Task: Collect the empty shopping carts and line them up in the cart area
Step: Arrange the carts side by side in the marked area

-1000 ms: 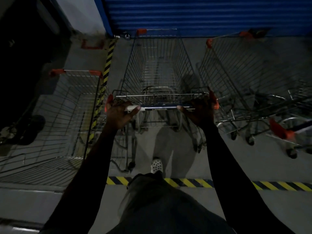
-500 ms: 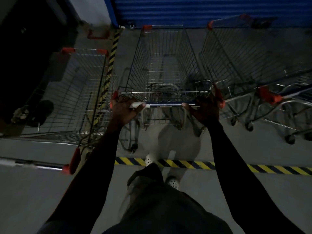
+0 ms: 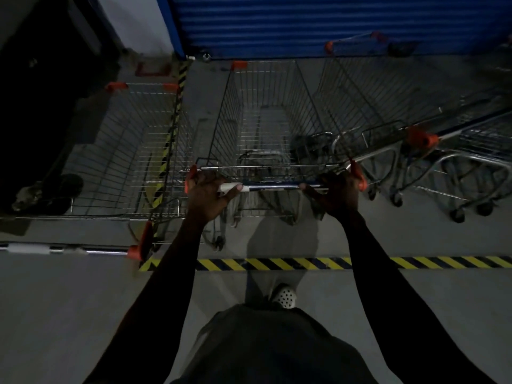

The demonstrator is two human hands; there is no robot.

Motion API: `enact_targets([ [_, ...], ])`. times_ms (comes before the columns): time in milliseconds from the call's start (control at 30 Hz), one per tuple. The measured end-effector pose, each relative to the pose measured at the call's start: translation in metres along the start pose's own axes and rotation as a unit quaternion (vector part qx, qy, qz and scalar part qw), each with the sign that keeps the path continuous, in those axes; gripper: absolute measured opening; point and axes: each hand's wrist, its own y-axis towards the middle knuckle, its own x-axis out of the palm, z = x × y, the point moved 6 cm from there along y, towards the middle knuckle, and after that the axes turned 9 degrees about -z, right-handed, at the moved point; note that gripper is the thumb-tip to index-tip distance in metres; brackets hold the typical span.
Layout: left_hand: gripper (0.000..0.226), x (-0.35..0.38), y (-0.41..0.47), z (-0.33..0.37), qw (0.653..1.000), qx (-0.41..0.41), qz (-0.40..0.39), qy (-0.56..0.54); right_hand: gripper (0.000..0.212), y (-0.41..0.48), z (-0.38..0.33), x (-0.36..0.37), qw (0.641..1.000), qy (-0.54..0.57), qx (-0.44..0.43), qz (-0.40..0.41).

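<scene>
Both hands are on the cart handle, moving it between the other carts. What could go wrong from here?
1. The middle cart has its front rim near the blue shutter; a further push may bump it.
2. The right hand grips the handle close to the right cart and its tilted frame; knuckles could get pinched.
3. The left cart stands close by, so wheels might snag.

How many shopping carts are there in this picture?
4: the left cart at the frame's left; the middle cart, gripped by the left hand and right hand; the right cart beside it; the far-right cart, cut off at the edge. More may hide there.
</scene>
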Motion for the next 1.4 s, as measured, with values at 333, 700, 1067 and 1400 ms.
enact_targets([
  [333, 0.056, -0.016, -0.051, 0.001, 0.999, -0.011, -0.048, 0.011, 0.067, -0.055, -0.029, -0.018, 1.0, 0.002, 0.006, -0.009],
  [700, 0.054, -0.031, -0.097, 0.004, 0.998, -0.019, -0.059, -0.021, 0.059, -0.099, -0.042, -0.032, 0.999, 0.041, 0.019, -0.019],
  [1067, 0.06, -0.046, -0.123, 0.014, 0.998, -0.015, -0.057, -0.017, 0.057, -0.126, -0.052, -0.041, 0.999, 0.023, 0.016, -0.028],
  [1400, 0.062, -0.047, -0.135, 0.012, 0.997, -0.025, -0.06, -0.045, 0.062, -0.137, -0.053, -0.041, 0.999, 0.023, 0.023, -0.036],
])
